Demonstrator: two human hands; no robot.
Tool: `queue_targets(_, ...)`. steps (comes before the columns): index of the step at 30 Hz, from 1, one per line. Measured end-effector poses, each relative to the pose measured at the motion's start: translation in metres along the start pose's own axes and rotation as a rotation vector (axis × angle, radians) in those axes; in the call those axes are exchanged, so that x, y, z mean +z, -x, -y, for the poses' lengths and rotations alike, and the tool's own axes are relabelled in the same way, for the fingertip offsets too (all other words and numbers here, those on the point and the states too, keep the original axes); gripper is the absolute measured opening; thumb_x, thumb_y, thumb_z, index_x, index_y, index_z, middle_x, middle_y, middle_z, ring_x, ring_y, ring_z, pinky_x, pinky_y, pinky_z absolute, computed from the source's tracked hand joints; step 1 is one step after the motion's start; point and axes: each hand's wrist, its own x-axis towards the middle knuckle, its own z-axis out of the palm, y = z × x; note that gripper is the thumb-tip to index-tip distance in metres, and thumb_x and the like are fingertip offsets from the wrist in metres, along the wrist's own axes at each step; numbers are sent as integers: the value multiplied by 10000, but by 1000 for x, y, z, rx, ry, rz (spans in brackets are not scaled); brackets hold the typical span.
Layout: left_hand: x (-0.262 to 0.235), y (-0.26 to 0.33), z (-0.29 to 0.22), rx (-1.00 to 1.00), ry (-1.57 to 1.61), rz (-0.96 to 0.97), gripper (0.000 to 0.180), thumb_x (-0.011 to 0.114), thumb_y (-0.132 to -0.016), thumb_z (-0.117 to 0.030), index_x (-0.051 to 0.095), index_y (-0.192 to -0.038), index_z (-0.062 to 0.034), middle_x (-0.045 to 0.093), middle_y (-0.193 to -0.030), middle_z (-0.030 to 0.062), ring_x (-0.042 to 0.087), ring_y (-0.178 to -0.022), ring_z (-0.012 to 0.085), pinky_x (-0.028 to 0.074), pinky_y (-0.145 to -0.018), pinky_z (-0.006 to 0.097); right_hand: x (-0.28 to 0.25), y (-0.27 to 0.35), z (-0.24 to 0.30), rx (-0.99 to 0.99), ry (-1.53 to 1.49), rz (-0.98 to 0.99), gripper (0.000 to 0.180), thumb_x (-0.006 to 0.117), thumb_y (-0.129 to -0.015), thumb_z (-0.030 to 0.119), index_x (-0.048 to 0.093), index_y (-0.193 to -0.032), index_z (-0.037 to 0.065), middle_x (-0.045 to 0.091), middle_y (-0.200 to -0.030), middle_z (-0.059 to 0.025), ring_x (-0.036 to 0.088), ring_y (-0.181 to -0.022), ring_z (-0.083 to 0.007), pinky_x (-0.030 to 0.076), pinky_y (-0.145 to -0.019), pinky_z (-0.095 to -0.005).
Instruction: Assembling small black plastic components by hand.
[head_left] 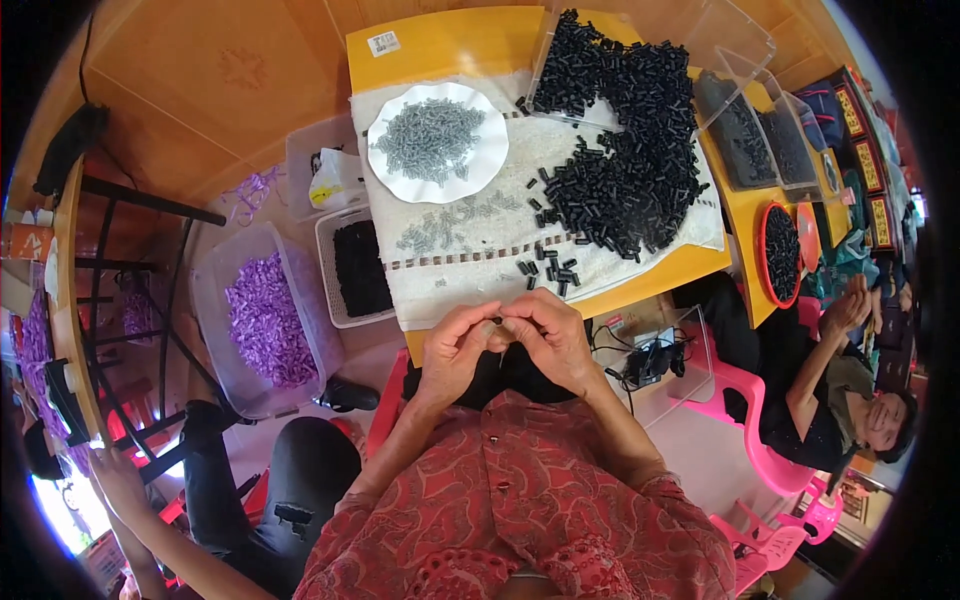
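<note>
The left hand (455, 345) and right hand (553, 345) are meeting in front of the shirt, near the table edge, thumbs and fingertips drawn close together; they seem to be pinching something small and dark, but the fingers are mostly hiding it, and I cannot tell what it is; just beyond, loose black tubes (549, 270) are lying on a pale cloth (415, 310), with a large black heap (630, 190) spreading behind them and into a clear box (725, 45); left of the heap, a scalloped white plate (491, 160) is holding grey translucent pieces (430, 138), more of them scattering below it; farther left, a plastic tub (305, 285) is holding purple pieces (270, 315); at far right, a person (810, 395) is sitting on a pink chair (755, 425).
</note>
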Motion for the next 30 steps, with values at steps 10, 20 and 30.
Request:
queue_targets(10, -13, -1, 1, -165, 455, 58, 290, 431, -986, -55, 546, -1248, -11, 566, -941, 50, 593, -781, 128, 551, -757, 309, 13, -21, -16, -83, 541, -189, 180, 661, -758, 3, 652, -935, 38, 582, -809, -128, 611, -671, -300, 487, -542, -375)
queue_targets(20, -15, -3, 0, -175, 786, 60, 311, 450, -983, -84, 510, -1272, 15, 559, -1068, 83, 593, -829, 158, 548, -768, 347, 15, -24, -18, -144, 584, -217, 134, 642, -798, -4, 610, -927, 14, 579, -815, -138, 605, -648, -311, 486, -555, -356)
queue_targets(30, -19, -4, 0, -216, 876, 47, 277, 430, -993, -104, 517, -1231, 9, 567, -1024, 101, 590, -746, 135, 573, -700, 343, 13, -10, -9, 161, 33, -169, 49, 615, -876, 37, 592, -896, -1, 575, -773, -89, 563, -622, -155, 456, -565, -282)
